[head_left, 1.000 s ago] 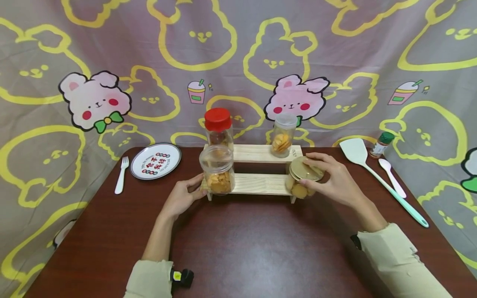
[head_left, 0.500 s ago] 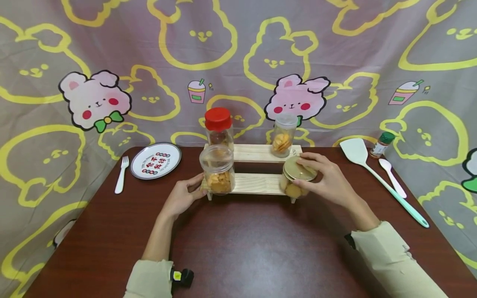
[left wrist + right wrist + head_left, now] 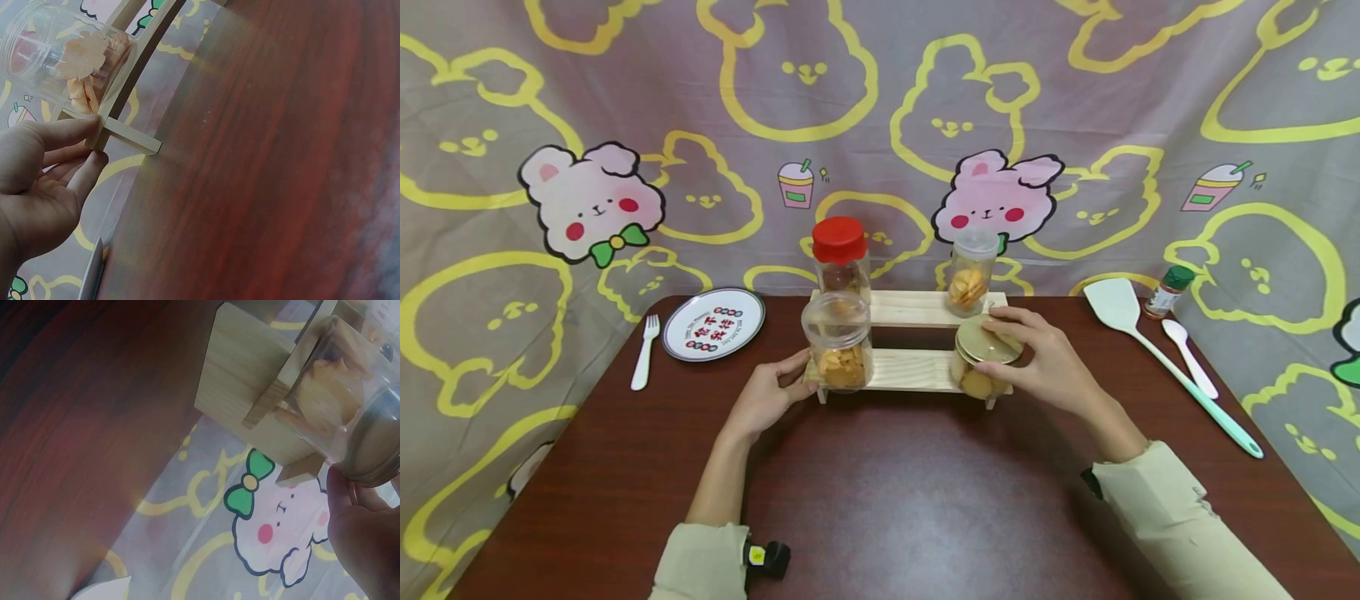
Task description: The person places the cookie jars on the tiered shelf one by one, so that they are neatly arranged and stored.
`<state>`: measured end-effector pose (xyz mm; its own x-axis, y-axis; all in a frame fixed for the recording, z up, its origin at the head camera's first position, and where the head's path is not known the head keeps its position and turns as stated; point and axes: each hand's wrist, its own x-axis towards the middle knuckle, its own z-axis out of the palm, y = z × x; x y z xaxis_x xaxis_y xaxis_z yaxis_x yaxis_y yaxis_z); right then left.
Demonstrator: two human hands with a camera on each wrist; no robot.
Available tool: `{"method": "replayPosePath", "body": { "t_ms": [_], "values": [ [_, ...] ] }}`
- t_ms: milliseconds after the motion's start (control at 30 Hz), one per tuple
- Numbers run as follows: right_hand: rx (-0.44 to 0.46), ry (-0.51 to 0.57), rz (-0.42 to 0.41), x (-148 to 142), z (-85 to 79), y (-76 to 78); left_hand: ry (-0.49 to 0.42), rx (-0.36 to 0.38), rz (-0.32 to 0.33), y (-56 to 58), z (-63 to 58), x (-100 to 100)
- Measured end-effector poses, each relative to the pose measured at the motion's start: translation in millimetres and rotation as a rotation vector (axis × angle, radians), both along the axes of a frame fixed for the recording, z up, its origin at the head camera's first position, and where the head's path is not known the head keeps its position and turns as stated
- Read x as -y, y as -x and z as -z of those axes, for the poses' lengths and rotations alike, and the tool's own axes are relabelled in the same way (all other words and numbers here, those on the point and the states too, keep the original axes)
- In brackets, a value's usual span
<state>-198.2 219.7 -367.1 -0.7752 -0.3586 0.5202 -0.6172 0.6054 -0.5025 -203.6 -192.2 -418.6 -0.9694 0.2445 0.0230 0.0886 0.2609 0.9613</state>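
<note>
A two-tier wooden rack stands on the dark table. My left hand pinches the left end of its lower shelf, thumb and fingers around the wood in the left wrist view. By that hand, a clear-lidded jar of crackers sits on the lower shelf. My right hand grips a gold-lidded jar of cookies by its lid, at the right end of the lower shelf. In the right wrist view the cookie jar is right at the shelf, its lid partly cut off by the frame.
On the upper shelf are a red-lidded jar and a tall clear jar. A plate and a white fork lie left. At right are a spatula, a white spoon and a green-capped spice bottle.
My right hand has shifted left with the gold-lidded jar, from the rack's right end further over the lower shelf. The left hand and the other jars have stayed in place.
</note>
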Motion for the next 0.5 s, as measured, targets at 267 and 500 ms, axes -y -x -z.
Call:
{"method": "replayPosePath", "body": {
  "t_ms": [267, 500],
  "values": [
    [0.013, 0.007, -0.005, 10, -0.4, 0.0, 0.013, -0.001, -0.006, -0.9, -0.9, 1],
    [0.009, 0.012, -0.011, 16, 0.2, -0.3, 0.030, -0.012, -0.005, -1.4, -1.9, 0]
  ]
}}
